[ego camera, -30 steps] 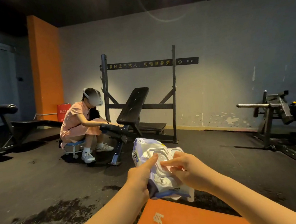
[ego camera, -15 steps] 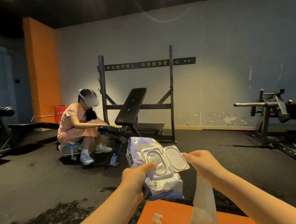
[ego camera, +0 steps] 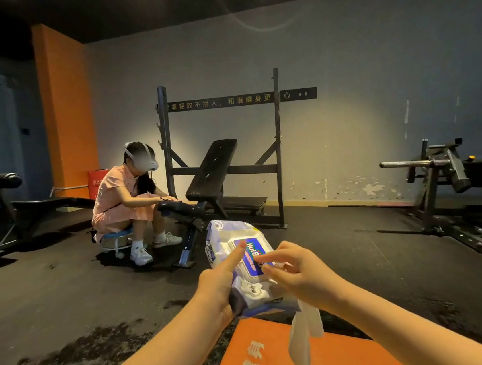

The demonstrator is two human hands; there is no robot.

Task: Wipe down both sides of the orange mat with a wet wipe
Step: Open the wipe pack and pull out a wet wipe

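The left hand (ego camera: 215, 287) is gripping the wipe pack (ego camera: 223, 239) from beneath, thumb pressing its blue lid (ego camera: 254, 259), while the right hand (ego camera: 302, 278) is touching that lid with a fingertip and holding a wet wipe (ego camera: 303, 345) dangling below. The orange mat (ego camera: 264, 361) is lying on the dark floor (ego camera: 66, 289) just under both hands, the wipe hanging over it.

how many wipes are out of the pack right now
1: a single wet wipe hangs from the right hand over the orange mat. The pack, held by the left hand, has its lid down, hiding any others.
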